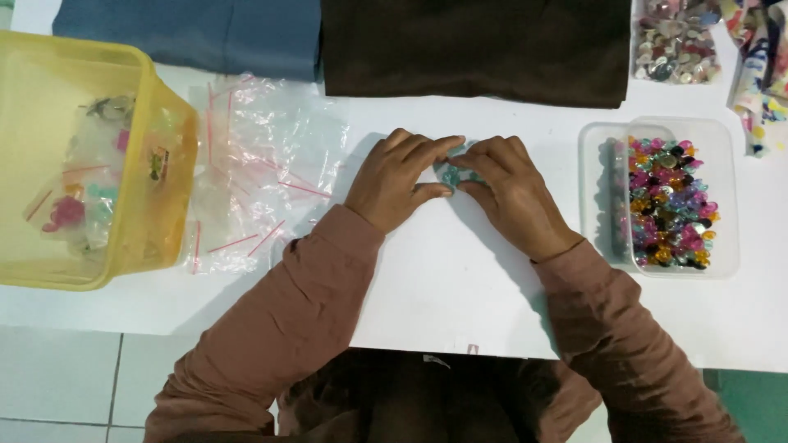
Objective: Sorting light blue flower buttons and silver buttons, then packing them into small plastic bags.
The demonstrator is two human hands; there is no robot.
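Teal beads point(451, 174) lay mid-table, penned between your left hand point(400, 178) and right hand point(506, 190), fingertips pressed together around them so none rolled off. Clear tub of mixed beads point(724, 205) right; zip bags point(263, 176) and yellow bin point(168, 213) left.

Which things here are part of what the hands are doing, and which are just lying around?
In hand: left hand, right hand, teal gems between them, clear tub of mixed gems.
Lying about: yellow bin, zip bags, brown cloth, blue cloth.

A yellow bin point(156, 123), clear zip bags point(263, 164), and brown cloth point(476, 49) lie on the white table point(443, 295).
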